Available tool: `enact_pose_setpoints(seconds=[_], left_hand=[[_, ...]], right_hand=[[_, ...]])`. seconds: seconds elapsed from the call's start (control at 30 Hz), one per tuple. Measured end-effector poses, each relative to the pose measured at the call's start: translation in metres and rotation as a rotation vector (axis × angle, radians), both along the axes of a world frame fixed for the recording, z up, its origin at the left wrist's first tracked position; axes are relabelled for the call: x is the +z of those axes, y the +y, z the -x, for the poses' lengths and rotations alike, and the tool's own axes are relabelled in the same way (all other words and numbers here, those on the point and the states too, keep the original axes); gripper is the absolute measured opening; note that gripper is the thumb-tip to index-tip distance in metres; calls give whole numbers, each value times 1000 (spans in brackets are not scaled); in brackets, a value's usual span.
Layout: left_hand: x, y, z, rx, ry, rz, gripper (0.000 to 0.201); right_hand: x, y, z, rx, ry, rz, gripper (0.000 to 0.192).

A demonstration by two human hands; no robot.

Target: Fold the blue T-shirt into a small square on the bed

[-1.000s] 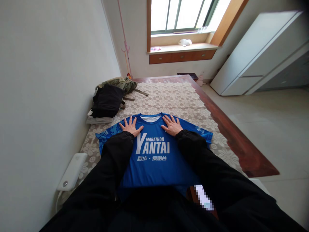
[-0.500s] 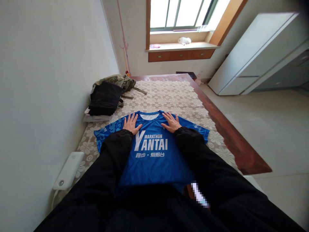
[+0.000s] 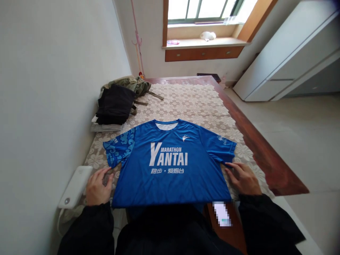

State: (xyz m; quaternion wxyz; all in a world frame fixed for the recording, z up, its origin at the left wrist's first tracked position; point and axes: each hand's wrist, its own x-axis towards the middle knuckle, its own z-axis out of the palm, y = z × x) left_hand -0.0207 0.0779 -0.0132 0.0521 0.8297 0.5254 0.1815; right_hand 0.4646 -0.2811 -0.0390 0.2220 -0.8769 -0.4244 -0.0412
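Blue Yantai Marathon T-shirt [image 3: 170, 191] laid front up on a lace tablecloth [image 3: 191, 102], neckline toward the worktop's [image 3: 281, 179] far edge, lower part dropping over the near edge. Left hand [image 3: 98, 187] by the cloud-patterned sleeve [image 3: 119, 147], right hand [image 3: 244, 180] at the opposite sleeve's underside, each grip loosely spread, thumb apart from forefinger; whether fingertips touch fabric, cannot tell. Along the left edge: folded black garment [image 3: 115, 104] farther off, white corded device [image 3: 76, 186] near the close corner.
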Motion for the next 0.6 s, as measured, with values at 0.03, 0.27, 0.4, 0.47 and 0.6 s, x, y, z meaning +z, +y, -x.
enact_pose_setpoints(seconds=[0.03,0.27,0.4,0.47,0.6], left_hand=[[1,1,-2,-14,4,1,41],[9,13,-19,-102,14,-14,31],[6,13,-10,-37,12,-38,29],[9,12,-8,44,-30,-53,28],[14,-13,-5,178,-191,2,29]], right_hand=[[0,3,1,-6,-13,12,34],[-8,-3,-22,53,-9,18,23],[-14,-16,-40,122,-129,2,31],[-10,-16,-41,113,-198,2,36],[-7,-13,-4,5,-248,-199,32]])
